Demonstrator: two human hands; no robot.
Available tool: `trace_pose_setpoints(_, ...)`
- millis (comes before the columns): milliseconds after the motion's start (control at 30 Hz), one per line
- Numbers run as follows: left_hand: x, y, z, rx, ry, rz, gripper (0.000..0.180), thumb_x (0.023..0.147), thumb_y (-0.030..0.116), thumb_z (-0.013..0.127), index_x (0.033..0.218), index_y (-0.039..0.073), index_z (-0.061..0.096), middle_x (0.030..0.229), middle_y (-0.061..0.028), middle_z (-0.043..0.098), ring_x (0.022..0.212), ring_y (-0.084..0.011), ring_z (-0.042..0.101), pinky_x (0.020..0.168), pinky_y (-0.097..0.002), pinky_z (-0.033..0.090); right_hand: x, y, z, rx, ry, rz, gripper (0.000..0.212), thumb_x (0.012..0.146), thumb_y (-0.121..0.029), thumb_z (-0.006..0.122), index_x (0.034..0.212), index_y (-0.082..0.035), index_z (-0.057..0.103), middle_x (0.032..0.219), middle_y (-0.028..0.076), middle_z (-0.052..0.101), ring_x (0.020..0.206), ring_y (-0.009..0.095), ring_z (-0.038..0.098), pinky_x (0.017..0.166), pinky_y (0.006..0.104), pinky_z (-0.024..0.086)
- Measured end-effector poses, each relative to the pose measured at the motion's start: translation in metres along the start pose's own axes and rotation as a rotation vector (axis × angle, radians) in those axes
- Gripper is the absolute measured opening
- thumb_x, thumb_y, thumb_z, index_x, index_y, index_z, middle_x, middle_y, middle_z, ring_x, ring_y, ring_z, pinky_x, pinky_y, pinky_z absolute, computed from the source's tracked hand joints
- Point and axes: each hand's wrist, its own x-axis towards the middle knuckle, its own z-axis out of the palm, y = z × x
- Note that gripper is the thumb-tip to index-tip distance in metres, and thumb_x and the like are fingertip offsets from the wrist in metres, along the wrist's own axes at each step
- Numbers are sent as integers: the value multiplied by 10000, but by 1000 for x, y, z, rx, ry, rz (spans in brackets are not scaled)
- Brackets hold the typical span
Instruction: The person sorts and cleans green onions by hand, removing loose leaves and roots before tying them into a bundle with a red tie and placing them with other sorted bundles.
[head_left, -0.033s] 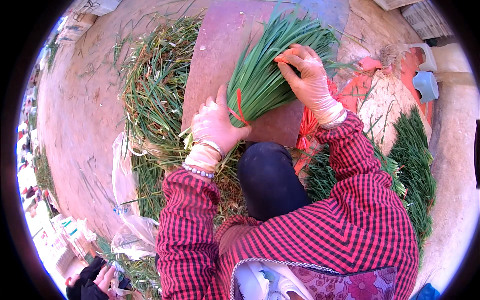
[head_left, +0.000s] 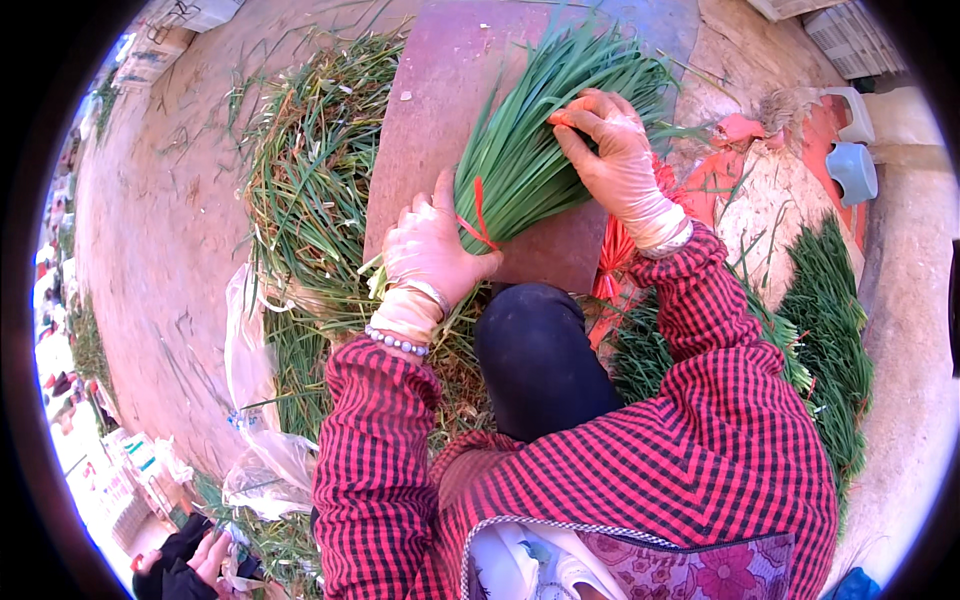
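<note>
A thick bunch of garlic chives (head_left: 535, 150) lies slanting across a reddish-brown board (head_left: 435, 110), leaf tips toward the far right. A red tie (head_left: 480, 215) circles it near the cut ends. Gloved in thin pale rubber, my left hand (head_left: 430, 250) grips the cut end just below the tie, and some pale stalk ends poke out beside the wrist. My right hand (head_left: 612, 145), gloved alike, bends its fingers over the upper leaves, with thumb and forefinger close together. Something orange shows at the forefinger's tip; whether it is a covering or a separate piece, I cannot tell.
Loose chives and trimmings (head_left: 315, 170) heap left of the board. Red tie strips (head_left: 612, 262) hang at its right edge. More chive bunches (head_left: 825, 330) lie at the right, near a light-blue stool (head_left: 851, 173). Clear plastic (head_left: 265, 465) lies at the left. A dark-clothed knee (head_left: 540, 350) rises before me.
</note>
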Motion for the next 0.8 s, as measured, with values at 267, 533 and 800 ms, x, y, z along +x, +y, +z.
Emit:
trace_pose_setpoints(267, -3, -3, 3, 4, -1, -18, 1112, 590, 447, 837, 1485, 64, 299, 1176, -205, 577, 1106, -365, 596, 913, -478, 485, -2, -31, -4, 50, -109, 125, 131, 749, -213, 747, 820, -118, 692, 888, 54, 621, 1004, 292, 573, 998, 438, 379)
trace_pose_setpoints(533, -3, 0, -3, -33, -22, -27, 1103, 596, 450, 833, 1484, 70, 301, 1209, -198, 572, 1140, -361, 584, 942, -482, 472, 2, -62, -36, -144, 14, -216, 144, 755, -133, 736, 853, -108, 633, 926, 40, 640, 1061, 270, 591, 961, 444, 422)
trace_pose_setpoints(800, -7, 5, -3, -16, 4, -38, 1120, 589, 462, 841, 1492, 82, 299, 1186, -194, 585, 1125, -354, 594, 925, -480, 482, -3, -71, -30, 1091, -345, 712, 104, 941, -121, 636, 944, -20, 614, 979, 65, 702, 831, 164, 692, 692, 270, 544)
